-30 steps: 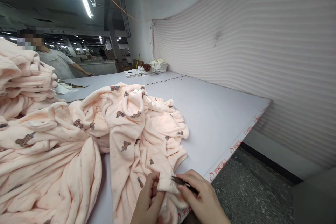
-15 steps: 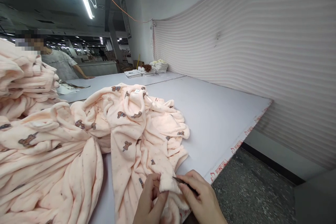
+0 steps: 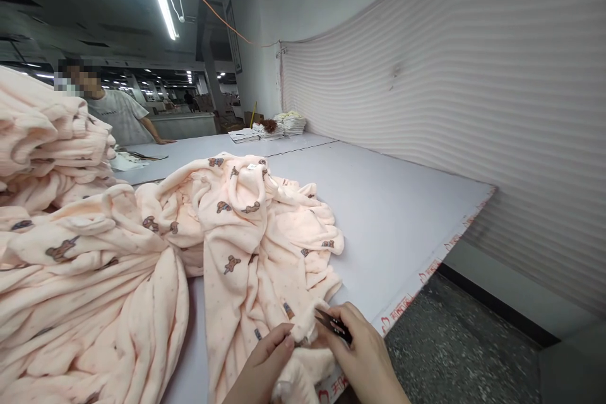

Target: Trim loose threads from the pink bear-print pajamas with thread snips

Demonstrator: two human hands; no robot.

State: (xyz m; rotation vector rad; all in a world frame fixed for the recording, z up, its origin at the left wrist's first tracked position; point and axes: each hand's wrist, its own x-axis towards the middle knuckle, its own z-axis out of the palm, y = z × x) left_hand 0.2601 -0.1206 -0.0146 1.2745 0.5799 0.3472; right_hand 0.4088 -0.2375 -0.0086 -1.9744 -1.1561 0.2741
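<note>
Some soft, rumpled, bear-printed cloth (image 3: 262, 246) is pinched in the left hand (image 3: 266, 355), bottom centre; the right hand (image 3: 362, 348) grips dark snips (image 3: 337, 326) (slim, pointed).

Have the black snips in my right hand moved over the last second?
Yes, slightly: the snips sit farther up the picture, away from you, judged against the red print on the table.
</note>
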